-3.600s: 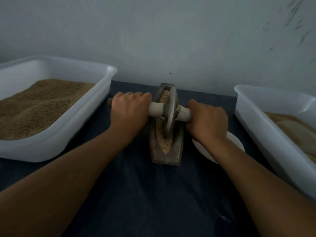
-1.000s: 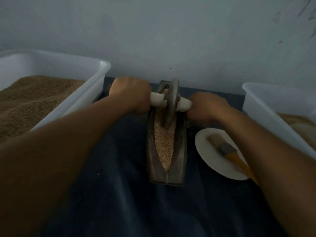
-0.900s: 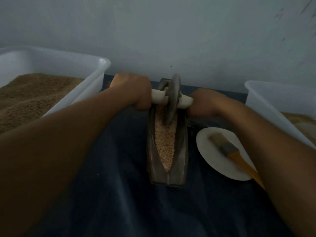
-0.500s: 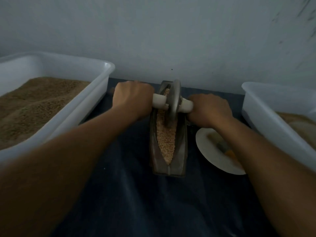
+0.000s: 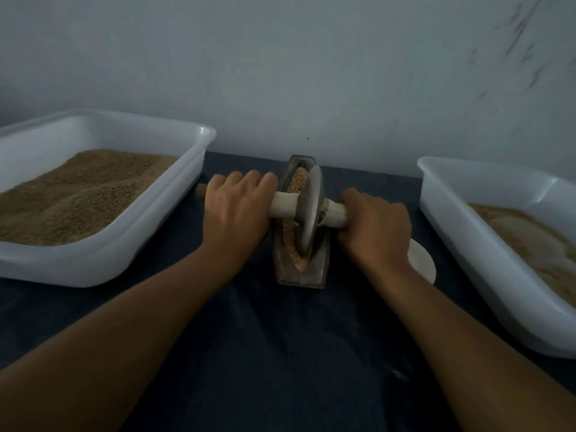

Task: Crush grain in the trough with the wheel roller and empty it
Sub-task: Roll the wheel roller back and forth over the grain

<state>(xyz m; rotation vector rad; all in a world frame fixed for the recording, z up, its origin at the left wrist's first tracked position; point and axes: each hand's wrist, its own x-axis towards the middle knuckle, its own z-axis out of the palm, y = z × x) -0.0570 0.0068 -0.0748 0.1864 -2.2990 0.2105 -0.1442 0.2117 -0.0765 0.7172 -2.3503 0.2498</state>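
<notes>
white plate (image 5: 422, 263) mostly behind right hand (image 5: 375, 232)

I count two white tubs: one tub (image 5: 103, 263) at the left of the frame and a second tub (image 5: 486, 244) at the right edge, each holding brown grain. In the middle there is one trough (image 5: 300, 275) and one wheel roller (image 5: 308, 210) standing in it. Two hands are mine: my left hand (image 5: 237, 213) and my right hand (image 5: 374, 235), both wrapped round the roller's axle. Behind my right wrist I see one white plate (image 5: 420, 260), I think; most of it is hidden.
</notes>
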